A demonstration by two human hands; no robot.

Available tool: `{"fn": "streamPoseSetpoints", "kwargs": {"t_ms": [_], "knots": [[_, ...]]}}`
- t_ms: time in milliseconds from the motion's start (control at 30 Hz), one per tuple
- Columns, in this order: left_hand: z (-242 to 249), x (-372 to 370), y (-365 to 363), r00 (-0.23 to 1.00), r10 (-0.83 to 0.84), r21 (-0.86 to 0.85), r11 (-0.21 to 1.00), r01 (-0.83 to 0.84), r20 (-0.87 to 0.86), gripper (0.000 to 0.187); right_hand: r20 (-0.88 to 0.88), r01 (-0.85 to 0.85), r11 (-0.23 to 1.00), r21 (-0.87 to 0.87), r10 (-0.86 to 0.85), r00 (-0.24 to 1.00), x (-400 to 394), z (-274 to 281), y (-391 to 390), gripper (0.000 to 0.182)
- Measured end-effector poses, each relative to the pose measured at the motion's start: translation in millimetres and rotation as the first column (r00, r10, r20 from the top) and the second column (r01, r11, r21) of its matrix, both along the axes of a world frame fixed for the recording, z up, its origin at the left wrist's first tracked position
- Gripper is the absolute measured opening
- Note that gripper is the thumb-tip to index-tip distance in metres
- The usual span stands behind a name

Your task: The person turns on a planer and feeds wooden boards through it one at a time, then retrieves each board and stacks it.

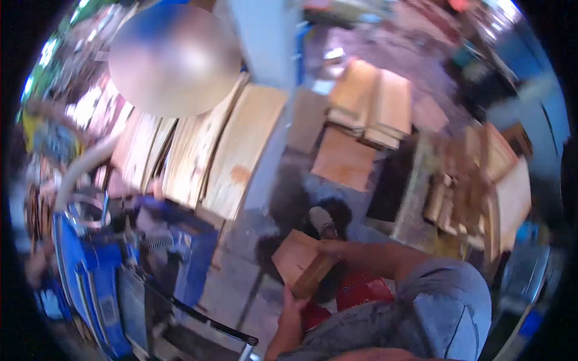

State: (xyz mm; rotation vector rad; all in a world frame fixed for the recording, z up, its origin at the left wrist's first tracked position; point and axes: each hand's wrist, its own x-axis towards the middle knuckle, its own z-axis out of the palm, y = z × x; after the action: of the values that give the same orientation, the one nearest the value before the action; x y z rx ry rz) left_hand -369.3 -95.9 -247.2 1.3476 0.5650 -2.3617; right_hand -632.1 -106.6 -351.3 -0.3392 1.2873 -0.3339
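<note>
Low in the middle of the head view, a short stack of flat wooden boards (295,257) is held between my two hands, tilted in front of my body. My left hand (294,302) grips its near lower edge. My right hand (331,248) closes on the far right side, with the forearm coming in from the right. Motion blur hides the exact finger positions and the number of boards. Below them, a shoe (321,219) shows on the floor.
Stacks of pale boards (247,144) stand at the upper left beside a blue machine (90,277). More boards (361,96) lie on the floor ahead, near a flat brown sheet (343,159). A jumbled wood pile (475,186) sits at the right.
</note>
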Motion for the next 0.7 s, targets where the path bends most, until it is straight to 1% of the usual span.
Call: {"fn": "streamPoseSetpoints", "kwargs": {"t_ms": [33, 67, 100, 133, 167, 200, 233, 267, 333, 400, 433, 467, 533, 567, 600, 633, 667, 700], "knots": [[31, -16, 4, 0.993, -0.105, -0.025, 0.994, 0.106, 0.049, 0.055, 0.035, 0.089, 0.996, -0.031, -0.088, 0.996, -16, 30, 13, 0.039], [54, -17, 10, 0.972, -0.209, -0.044, 0.976, 0.215, 0.107, 0.055, 0.082, 0.180, 0.981, -0.076, -0.174, 0.981, -28, 79, 27, 0.040], [65, -10, 13, 0.951, -0.294, -0.058, 0.952, 0.300, 0.091, 0.055, 0.100, 0.250, 0.959, -0.133, -0.238, 0.966, -35, 121, 43, 0.041], [76, -11, 14, 0.937, -0.349, -0.141, 0.926, 0.349, 0.024, 0.055, 0.092, 0.313, 0.929, -0.198, -0.300, 0.950, -40, 163, 61, 0.043], [88, -19, 12, 0.917, -0.396, -0.230, 0.898, 0.375, -0.048, 0.056, 0.063, 0.360, 0.891, -0.277, -0.357, 0.932, -44, 214, 78, 0.045], [107, -21, 6, 0.892, -0.449, -0.256, 0.869, 0.422, -0.054, 0.056, -0.283, 0.371, 0.869, -0.328, -0.465, 0.839, -36, 230, 97, 0.052], [127, -20, -1, 0.854, -0.507, -0.374, 0.820, 0.434, -0.118, 0.056, -0.156, 0.369, 0.836, -0.406, -0.462, 0.873, -34, 305, 108, 0.056], [148, -31, 2, 0.814, -0.554, -0.485, 0.768, 0.419, -0.174, 0.056, -0.096, 0.479, 0.655, -0.584, -0.642, 0.761, -40, 269, 139, 0.059], [219, -65, 11, 0.868, -0.495, -0.679, 0.649, 0.342, -0.036, 0.052, -0.088, 0.568, 0.488, -0.663, -0.804, 0.588, -22, 382, 169, 0.066], [270, -90, 11, 0.830, -0.552, -0.765, 0.499, 0.407, 0.081, 0.049, -0.104, 0.504, 0.339, -0.794, -0.894, 0.436, -16, 412, 206, 0.068], [276, -102, 7, 0.789, -0.607, -0.805, 0.418, 0.420, 0.097, 0.048, 0.033, 0.570, 0.213, -0.794, -0.920, 0.390, -15, 418, 224, 0.070], [282, -117, 4, 0.748, -0.654, -0.842, 0.336, 0.422, 0.114, 0.048, 0.043, 0.569, 0.194, -0.799, -0.926, 0.375, -14, 424, 241, 0.070], [308, -154, 5, 0.645, -0.736, -0.901, 0.115, 0.418, 0.205, 0.047, -0.058, 0.323, 0.097, -0.941, -0.990, 0.128, -7, 445, 268, 0.071], [320, -178, 12, 0.645, -0.736, -0.926, 0.070, 0.372, 0.204, 0.049, -0.036, 0.308, 0.063, -0.949, -0.995, 0.093, -6, 459, 281, 0.070], [328, -204, 16, 0.596, -0.774, -0.930, 0.026, 0.367, 0.213, 0.050, -0.030, 0.305, 0.055, -0.951, -0.996, 0.086, -7, 469, 289, 0.070], [335, -229, 21, 0.546, -0.807, -0.932, -0.014, 0.363, 0.224, 0.052, 0.053, 0.352, -0.056, -0.934, -0.998, -0.017, -9, 477, 297, 0.068], [339, -256, 25, 0.451, -0.863, -0.929, -0.050, 0.367, 0.225, 0.050, 0.129, 0.386, -0.165, -0.907, -0.984, -0.120, -14, 481, 304, 0.066], [341, -285, 30, 0.362, -0.904, -0.914, -0.072, 0.400, 0.229, 0.049, 0.197, 0.356, -0.252, -0.900, -0.963, -0.183, -27, 464, 311, 0.065]]}}
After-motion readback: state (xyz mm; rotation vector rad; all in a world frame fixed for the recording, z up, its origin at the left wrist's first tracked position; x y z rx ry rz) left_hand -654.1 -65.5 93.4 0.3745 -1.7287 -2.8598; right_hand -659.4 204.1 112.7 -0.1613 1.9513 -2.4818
